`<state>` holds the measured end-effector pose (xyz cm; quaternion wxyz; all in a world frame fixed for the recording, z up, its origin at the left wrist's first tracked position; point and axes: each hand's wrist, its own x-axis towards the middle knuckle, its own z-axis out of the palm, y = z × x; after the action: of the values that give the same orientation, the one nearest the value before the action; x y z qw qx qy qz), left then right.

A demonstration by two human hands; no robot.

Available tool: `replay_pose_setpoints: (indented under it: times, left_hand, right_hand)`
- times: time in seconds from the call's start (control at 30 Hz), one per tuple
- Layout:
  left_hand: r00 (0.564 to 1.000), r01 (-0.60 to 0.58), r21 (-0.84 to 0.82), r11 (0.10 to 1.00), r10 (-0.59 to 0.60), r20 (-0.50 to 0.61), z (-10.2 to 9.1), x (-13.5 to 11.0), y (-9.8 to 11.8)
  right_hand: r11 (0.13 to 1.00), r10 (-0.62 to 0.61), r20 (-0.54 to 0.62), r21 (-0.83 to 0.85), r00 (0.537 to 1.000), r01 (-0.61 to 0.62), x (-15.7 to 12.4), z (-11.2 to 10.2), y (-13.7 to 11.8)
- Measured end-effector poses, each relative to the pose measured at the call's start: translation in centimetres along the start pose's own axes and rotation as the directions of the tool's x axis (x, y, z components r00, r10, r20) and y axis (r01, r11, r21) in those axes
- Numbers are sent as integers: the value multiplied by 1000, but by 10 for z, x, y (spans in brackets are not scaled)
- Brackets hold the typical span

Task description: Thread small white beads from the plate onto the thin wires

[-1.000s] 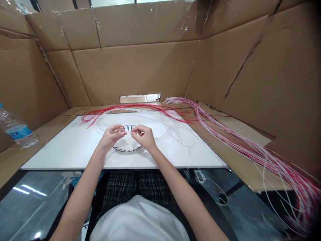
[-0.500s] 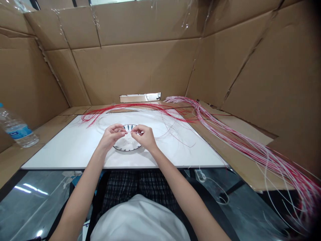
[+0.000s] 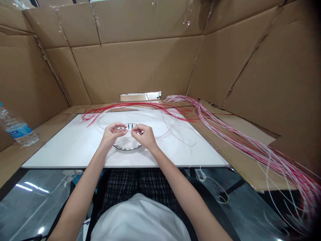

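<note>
White-and-red wires [image 3: 253,152], 1 long bundle, lying across the far edge of the white board [image 3: 62,150] and trailing off its right side. Left hand [image 3: 111,135] and right hand [image 3: 144,136] both curled, fingertips [image 3: 132,131] pinched close together above a round plate [image 3: 126,149], seemingly gripping 1 thin strand, too fine to confirm. Plastic water bottle [image 3: 17,129] at far left, cardboard walls [image 3: 135,67] behind
</note>
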<state>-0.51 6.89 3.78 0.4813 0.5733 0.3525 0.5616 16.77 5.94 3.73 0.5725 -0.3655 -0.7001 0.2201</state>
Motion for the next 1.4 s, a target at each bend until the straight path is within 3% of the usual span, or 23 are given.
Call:
replay_pose_setpoints:
  times: [0.73, 1.4]
  left_hand:
    - [983, -171, 128, 977, 178, -48, 8, -7, 4]
    - [976, -204, 159, 966, 213, -41, 7, -6, 1]
  right_hand:
    - [997, 66, -38, 45, 997, -64, 0, 0, 1]
    - [1000, 24, -38, 6, 999, -24, 0, 0, 1]
